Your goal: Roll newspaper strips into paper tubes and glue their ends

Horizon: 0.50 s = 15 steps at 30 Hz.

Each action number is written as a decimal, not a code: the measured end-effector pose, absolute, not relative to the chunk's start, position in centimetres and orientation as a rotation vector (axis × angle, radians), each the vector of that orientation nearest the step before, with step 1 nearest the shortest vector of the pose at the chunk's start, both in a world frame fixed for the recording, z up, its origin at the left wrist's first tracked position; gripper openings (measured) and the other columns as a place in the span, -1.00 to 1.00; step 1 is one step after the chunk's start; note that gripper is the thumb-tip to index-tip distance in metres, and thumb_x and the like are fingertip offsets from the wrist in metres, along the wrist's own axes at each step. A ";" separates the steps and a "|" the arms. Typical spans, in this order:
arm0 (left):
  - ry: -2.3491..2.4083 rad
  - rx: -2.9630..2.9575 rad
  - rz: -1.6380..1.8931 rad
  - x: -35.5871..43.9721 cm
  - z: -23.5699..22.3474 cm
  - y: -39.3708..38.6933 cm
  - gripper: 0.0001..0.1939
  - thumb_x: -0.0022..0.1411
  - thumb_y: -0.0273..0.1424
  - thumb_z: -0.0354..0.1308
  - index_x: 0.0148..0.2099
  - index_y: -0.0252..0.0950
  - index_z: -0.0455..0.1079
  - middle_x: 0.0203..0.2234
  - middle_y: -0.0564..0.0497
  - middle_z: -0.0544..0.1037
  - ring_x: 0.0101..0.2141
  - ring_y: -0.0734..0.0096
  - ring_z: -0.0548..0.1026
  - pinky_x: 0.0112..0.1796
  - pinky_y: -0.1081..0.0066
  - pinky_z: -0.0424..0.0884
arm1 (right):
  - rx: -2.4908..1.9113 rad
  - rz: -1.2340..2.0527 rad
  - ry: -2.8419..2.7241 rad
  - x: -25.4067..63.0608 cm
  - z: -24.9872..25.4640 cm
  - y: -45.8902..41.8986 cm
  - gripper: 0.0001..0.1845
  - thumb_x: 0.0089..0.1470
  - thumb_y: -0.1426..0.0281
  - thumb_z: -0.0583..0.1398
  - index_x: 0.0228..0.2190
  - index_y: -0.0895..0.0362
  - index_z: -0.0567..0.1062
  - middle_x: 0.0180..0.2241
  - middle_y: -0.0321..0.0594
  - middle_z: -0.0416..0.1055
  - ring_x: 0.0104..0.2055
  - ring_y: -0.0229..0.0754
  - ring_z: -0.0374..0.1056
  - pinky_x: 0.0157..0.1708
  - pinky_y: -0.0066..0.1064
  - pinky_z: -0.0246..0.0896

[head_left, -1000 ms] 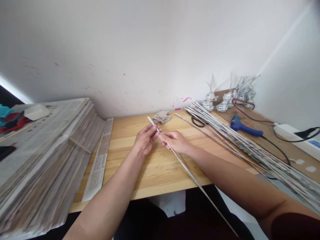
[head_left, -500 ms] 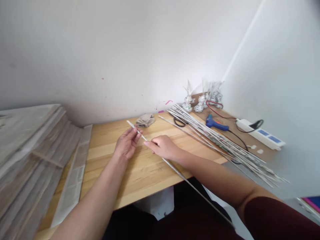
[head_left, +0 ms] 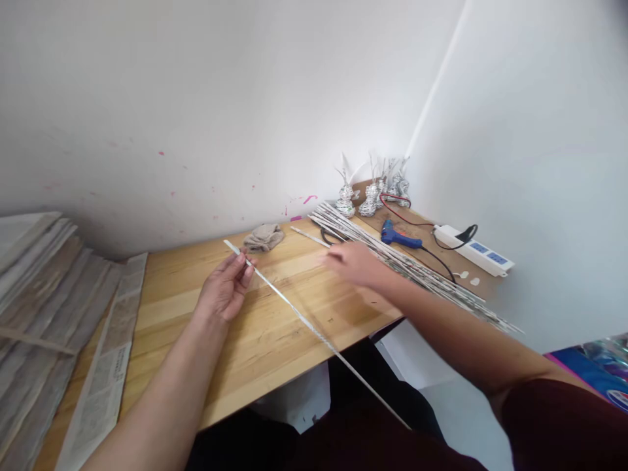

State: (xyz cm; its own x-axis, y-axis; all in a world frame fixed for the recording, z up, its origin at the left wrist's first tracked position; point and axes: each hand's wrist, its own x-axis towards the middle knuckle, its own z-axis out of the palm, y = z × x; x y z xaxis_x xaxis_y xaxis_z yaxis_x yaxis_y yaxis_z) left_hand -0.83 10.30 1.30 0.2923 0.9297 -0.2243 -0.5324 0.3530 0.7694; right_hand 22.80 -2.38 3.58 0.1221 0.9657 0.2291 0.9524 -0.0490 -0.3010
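Pinched near its upper end, a long rolled newspaper stick (head_left: 303, 317) is in my left hand (head_left: 226, 286). It slants down across the table and past its front edge towards my lap. My right hand (head_left: 349, 263) is off that stick, over the table beside the pile of paper sticks (head_left: 412, 255). Its fingers are smeared by motion, so whether they grip anything cannot be made out. A single paper stick (head_left: 309, 236) lies just beyond it, partly hidden by the hand. Black scissor handles (head_left: 330, 237) show partly under the pile.
A crumpled cloth (head_left: 263, 237) lies near the wall. Stacked newspaper (head_left: 39, 314) and a flat strip (head_left: 105, 366) are at left. At right are a blue glue gun (head_left: 400, 237), a white power strip (head_left: 473, 250) with cables, and several woven paper figures (head_left: 345, 200).
My right hand has let go of the stick and moved right towards the pile. My left hand still holds the stick. The view has turned slightly to the right.
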 end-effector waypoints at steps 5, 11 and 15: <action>0.724 0.659 1.046 -0.6 1.0 10.1 -0.83 0.23 -0.67 0.10 -0.22 -0.43 0.50 -0.51 0.02 0.54 -0.50 0.59 0.56 -0.50 0.71 0.50 | -2.801 -0.329 -1.474 33.2 5.1 -5.1 -0.70 0.12 0.37 0.10 -0.15 0.26 0.46 -0.17 0.18 0.47 -0.18 0.04 0.37 -0.26 -0.27 0.07; 0.673 0.634 1.027 -0.5 0.7 10.0 -0.83 0.19 -0.68 0.13 -0.22 -0.41 0.50 -0.50 0.02 0.54 -0.48 0.55 0.57 -0.45 0.66 0.53 | -2.934 -0.164 -1.365 38.8 2.4 -5.8 -0.50 -0.02 0.44 0.17 0.01 0.26 0.41 -0.14 0.29 0.46 -0.13 0.23 0.41 -0.27 -0.16 0.13; 0.628 0.643 0.992 -0.5 0.7 9.9 -0.77 0.15 -0.72 0.15 -0.19 -0.42 0.51 -0.46 0.00 0.55 -0.44 0.52 0.59 -0.39 0.63 0.54 | -2.665 -0.262 -1.488 42.0 0.8 -5.5 -0.59 -0.03 0.38 0.23 -0.08 0.16 0.48 -0.26 0.19 0.50 -0.26 0.23 0.43 -0.32 -0.13 0.14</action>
State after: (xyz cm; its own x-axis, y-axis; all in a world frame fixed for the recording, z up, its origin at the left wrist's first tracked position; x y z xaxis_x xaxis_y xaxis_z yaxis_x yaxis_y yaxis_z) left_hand -0.48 9.91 0.74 0.4079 0.8945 -0.1828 -0.5478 0.4000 0.7348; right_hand 42.01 -5.50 0.75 0.5144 0.8371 0.1863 0.8504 -0.5259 0.0149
